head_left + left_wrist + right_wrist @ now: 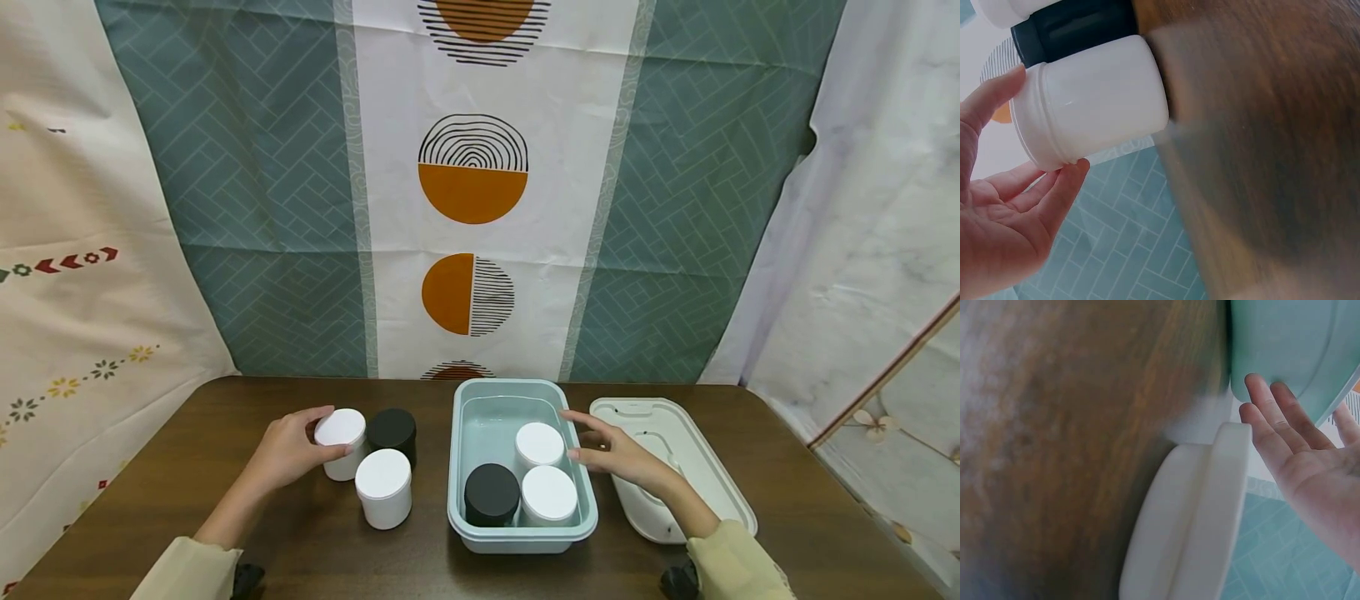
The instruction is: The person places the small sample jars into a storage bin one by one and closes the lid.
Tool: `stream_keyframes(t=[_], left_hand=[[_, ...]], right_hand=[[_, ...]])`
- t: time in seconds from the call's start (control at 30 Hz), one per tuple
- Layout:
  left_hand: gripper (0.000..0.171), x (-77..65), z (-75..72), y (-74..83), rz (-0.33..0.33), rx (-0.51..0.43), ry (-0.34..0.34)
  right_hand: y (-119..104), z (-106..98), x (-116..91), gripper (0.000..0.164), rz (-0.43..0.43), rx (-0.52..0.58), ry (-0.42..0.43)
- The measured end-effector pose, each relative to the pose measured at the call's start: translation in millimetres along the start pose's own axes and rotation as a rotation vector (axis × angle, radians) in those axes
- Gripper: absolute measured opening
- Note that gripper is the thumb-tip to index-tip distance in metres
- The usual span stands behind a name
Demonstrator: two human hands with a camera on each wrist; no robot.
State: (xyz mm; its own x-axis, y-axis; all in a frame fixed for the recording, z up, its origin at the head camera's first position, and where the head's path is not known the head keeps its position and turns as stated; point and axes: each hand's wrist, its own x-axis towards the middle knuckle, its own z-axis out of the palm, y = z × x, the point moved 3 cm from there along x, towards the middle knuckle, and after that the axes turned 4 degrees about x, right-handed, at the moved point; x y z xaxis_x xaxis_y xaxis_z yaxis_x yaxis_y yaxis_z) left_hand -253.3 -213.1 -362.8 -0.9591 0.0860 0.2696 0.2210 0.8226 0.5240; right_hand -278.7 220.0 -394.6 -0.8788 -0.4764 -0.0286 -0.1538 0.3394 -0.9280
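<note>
My left hand (288,450) holds the lid of a white jar (341,446) between thumb and fingers. In the left wrist view the thumb and fingertips (1075,169) touch opposite sides of that jar's lid. The jar stands on the table beside a black jar (392,433) and a second white jar (383,492). A pale blue-green bin (480,408) contains a black-lidded jar (492,495) and two white jars (548,497) in its near half. At the bin's right side is my right hand (615,450), fingers loosely extended along the rim and wall and holding nothing.
A white plastic lid or shallow tray (712,475) lies on the brown wooden table (315,542), right of the bin and under my right forearm. Behind the table hangs a patterned curtain (480,237), and cloth (862,208) closes off both sides.
</note>
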Motion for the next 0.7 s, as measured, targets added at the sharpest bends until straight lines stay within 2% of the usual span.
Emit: stream_keyframes(t=[0.33, 0.57, 0.7], left_hand=[[0.066, 2.4, -19.2, 8.2, -0.009, 0.016, 0.135], [0.063, 2.5, -30.2, 19.9, -0.009, -0.016, 0.296], [0.06, 3.5, -33.3, 27.9, -0.002, -0.043, 0.362]], right_hand=[[-0.2, 0.6, 0.0, 0.06, 0.003, 0.01, -0.001], [-0.2, 0.0, -0.1, 0.06, 0.001, 0.004, 0.003], [0.0, 0.0, -0.1, 0.06, -0.003, 0.0, 0.002]])
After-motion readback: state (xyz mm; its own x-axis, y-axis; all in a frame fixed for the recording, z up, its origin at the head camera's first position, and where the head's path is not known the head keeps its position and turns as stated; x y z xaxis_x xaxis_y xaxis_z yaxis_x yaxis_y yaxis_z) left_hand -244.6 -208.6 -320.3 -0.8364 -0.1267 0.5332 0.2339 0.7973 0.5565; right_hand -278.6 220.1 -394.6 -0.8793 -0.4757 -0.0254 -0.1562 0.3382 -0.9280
